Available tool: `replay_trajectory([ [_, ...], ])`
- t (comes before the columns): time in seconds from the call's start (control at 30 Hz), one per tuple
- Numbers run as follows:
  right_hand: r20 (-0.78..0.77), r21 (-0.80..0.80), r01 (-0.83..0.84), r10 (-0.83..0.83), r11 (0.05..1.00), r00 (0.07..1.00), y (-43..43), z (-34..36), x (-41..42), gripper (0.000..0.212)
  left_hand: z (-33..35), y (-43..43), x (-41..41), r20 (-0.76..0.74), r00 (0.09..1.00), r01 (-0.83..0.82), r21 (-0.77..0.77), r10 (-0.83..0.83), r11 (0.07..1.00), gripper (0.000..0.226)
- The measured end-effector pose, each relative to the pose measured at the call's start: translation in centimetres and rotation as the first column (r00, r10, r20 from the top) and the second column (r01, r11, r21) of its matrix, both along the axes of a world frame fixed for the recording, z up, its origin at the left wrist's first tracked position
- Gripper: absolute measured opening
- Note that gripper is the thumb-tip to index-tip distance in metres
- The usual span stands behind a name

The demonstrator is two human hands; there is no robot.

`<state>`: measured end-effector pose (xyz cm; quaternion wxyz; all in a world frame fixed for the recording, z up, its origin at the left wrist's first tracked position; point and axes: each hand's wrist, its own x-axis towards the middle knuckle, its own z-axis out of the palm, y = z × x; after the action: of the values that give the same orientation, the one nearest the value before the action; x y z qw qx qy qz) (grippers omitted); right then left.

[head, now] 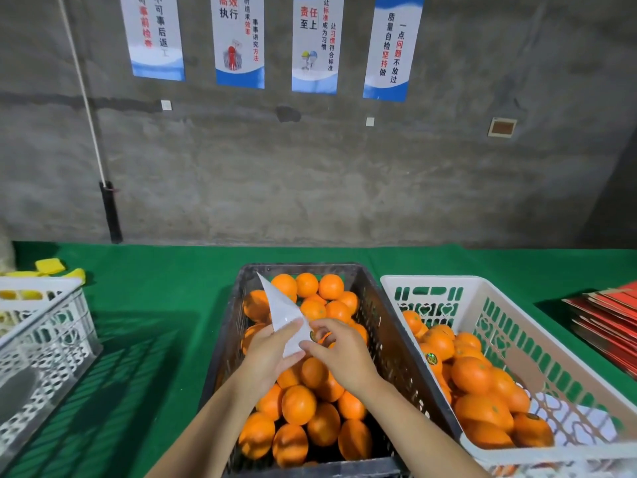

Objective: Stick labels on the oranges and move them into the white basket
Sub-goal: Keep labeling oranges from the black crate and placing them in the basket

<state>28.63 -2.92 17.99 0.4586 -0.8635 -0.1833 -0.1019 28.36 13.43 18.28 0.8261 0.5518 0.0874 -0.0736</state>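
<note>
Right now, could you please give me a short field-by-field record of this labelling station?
left hand: holds the white label sheet above the dark crate
right hand: fingers pinch at the sheet's lower edge, by a label
dark crate: centre of the green table, full of oranges
white basket: right of the crate, partly filled; one orange shows a label
red cartons: stacked at far right

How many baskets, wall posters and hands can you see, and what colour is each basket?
Black basket: 1, holding oranges
White basket on the right: 1, holding oranges
White basket on the left: 1
Wall posters: 4
Hands: 2, the left hand and the right hand, both on the label sheet
Total: 9
</note>
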Motion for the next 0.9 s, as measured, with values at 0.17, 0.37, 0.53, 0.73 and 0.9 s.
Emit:
replay_trajectory([
  [0.17, -0.077, 0.135, 0.063, -0.053, 0.989, 0.996, 0.18, 0.06, 0.30, 0.030, -0.03, -0.35, 0.01, -0.055, 0.998, 0.019, 0.058, -0.016, 0.998, 0.037],
  [0.37, -0.150, 0.288, 0.062, -0.019, 0.956, 0.988, 0.02, 0.10, 0.76, 0.008, 0.35, -0.27, -0.05, -0.006, 0.999, -0.049, 0.133, 0.050, 0.990, 0.038],
  [0.53, -0.122, 0.249, 0.026, 0.005, 0.968, 0.992, -0.18, 0.03, 0.84, 0.011, 0.55, -0.20, -0.25, -0.008, 0.998, -0.065, 0.131, 0.066, 0.989, 0.041],
  [0.73, -0.108, 0.173, 0.034, -0.015, 0.984, 0.994, -0.14, -0.38, 0.89, 0.019, 0.53, -0.32, -0.35, -0.019, 0.995, -0.090, 0.198, 0.096, 0.976, 0.044],
  [0.9, -0.086, 0.203, -0.014, 0.032, 0.979, 0.996, -0.16, -0.52, 0.86, 0.024, 0.53, -0.31, -0.36, -0.004, 0.994, -0.110, 0.180, 0.113, 0.978, 0.026],
])
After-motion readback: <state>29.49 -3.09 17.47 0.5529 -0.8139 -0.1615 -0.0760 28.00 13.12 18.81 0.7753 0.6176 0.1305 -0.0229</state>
